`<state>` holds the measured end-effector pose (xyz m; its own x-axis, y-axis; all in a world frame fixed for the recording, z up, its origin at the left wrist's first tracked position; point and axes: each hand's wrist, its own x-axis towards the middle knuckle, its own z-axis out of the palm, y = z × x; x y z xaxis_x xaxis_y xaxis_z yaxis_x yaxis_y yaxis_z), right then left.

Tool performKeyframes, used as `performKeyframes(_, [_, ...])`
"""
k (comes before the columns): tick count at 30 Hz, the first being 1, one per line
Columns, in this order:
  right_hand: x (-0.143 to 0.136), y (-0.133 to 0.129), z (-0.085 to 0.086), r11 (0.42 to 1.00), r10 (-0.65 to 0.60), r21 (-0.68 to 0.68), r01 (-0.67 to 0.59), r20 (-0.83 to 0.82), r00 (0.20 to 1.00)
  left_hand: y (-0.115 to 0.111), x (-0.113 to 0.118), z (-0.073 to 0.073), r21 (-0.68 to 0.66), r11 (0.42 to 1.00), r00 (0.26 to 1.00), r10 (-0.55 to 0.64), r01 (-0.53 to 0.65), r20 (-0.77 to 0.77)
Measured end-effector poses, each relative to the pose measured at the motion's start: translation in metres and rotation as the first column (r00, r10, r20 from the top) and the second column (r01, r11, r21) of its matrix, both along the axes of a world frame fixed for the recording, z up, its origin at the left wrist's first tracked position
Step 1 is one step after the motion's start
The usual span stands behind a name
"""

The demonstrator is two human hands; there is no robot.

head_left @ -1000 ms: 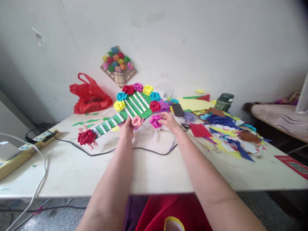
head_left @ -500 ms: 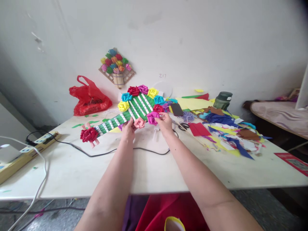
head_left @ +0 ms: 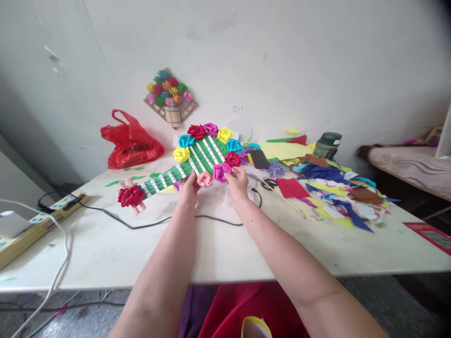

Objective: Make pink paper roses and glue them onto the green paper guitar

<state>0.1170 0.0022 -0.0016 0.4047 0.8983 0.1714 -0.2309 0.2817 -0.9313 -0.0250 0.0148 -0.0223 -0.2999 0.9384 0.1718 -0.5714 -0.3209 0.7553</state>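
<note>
A green guitar-shaped piece with white strips (head_left: 200,158) is tilted above the table, ringed by red, yellow, blue and pink paper flowers. My left hand (head_left: 189,187) grips its lower edge, beside the salmon flower (head_left: 205,179). Between the fingers of my right hand (head_left: 237,181) is a magenta paper flower (head_left: 221,172), held against the lower right edge, next to the salmon one. A large red flower (head_left: 130,195) sits at the narrow left end.
Paper scraps (head_left: 324,173), black scissors (head_left: 270,183), a phone (head_left: 259,159) and a dark green bottle (head_left: 327,145) are on the right. A black cable (head_left: 134,227) crosses the table. On the left are a red bag (head_left: 134,145) and a power strip (head_left: 45,223).
My right hand has moved slightly left with the magenta flower, which is now closer to the salmon flower. My left hand has hardly moved.
</note>
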Motion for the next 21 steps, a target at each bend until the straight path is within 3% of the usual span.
performKeyframes(14, [-0.002,-0.013,0.011,0.984,0.005,-0.175,-0.025,-0.112,0.994,-0.001,0.001,0.001,0.018,1.000,1.000,-0.018,0.018,0.008])
performKeyframes(21, [0.000,-0.007,0.006,0.980,-0.019,-0.200,0.011,-0.043,0.999,-0.004,0.003,0.003,0.008,1.000,1.000,-0.023,0.023,0.001])
